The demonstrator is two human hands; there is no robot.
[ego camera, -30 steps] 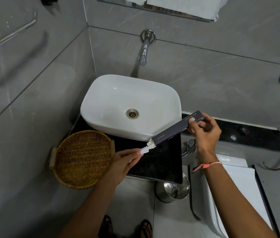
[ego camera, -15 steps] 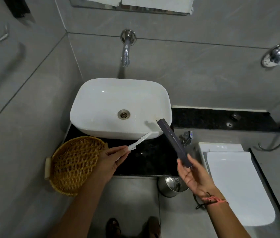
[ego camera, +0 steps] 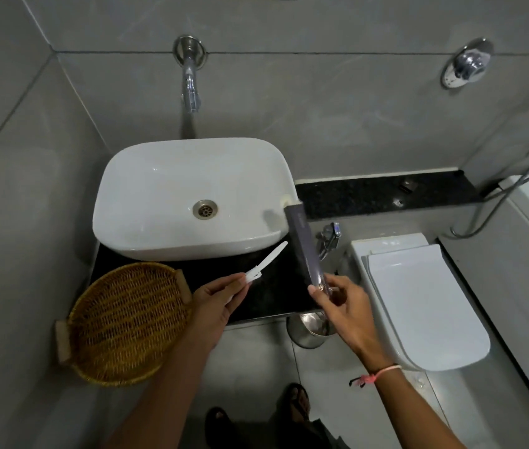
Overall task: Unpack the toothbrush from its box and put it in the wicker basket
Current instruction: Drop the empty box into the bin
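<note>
My left hand [ego camera: 217,301] pinches the end of a white toothbrush [ego camera: 266,262], which points up and to the right over the black counter [ego camera: 276,286]. The toothbrush is fully out of its box. My right hand [ego camera: 342,303] grips the lower end of the long dark box [ego camera: 303,244], which stands nearly upright beside the sink's right edge. The round wicker basket [ego camera: 127,322] sits at the counter's left end, just left of my left hand, and holds nothing that I can see.
A white sink [ego camera: 188,196] stands on the counter under a wall tap [ego camera: 190,89]. A white toilet [ego camera: 418,296] is at the right, and a steel bin [ego camera: 310,328] sits on the floor below the counter. Grey tiled walls close in at the left and behind.
The toothbrush slid out of the box and the two hands moved apart. The box swung from slanted to nearly upright in my right hand. The view shifted right.
</note>
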